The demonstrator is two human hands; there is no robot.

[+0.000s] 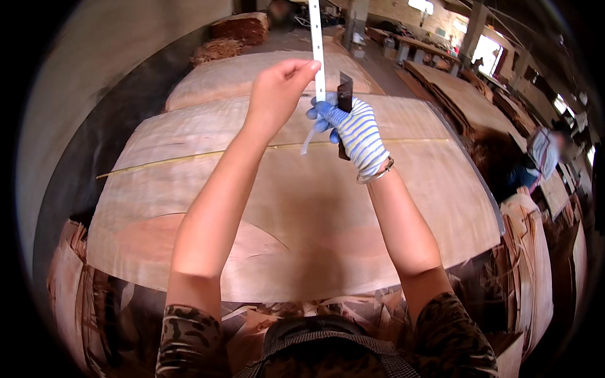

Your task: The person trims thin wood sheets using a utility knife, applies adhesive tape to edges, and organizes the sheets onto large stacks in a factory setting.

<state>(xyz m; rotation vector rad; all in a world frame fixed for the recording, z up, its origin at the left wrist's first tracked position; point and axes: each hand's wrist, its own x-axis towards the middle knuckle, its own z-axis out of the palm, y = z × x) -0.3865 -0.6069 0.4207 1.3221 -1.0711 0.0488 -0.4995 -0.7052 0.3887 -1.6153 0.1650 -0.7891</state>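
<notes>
My bare left hand point(277, 94) is raised over the work surface, its thumb and fingertips pinching a long white tape strip point(317, 38) with a row of small dark marks. Above that pinch the strip runs up out of view. My right hand point(362, 135), in a blue-and-white striped glove, closes on the strip's lower part and on a dark flat blade-like piece point(345, 94). A short pale tail hangs below the gloved fingers. Beneath both hands lies a broad wood veneer sheet point(378, 220), with a curved split at its left near part.
A thin yellowish stick point(170, 164) lies across the sheet. Veneer scraps and bundles point(529, 252) crowd the near edge and both sides. More veneer stacks point(454, 94) stand at the far right. Another person point(543, 154) is at the right, beside the stacks.
</notes>
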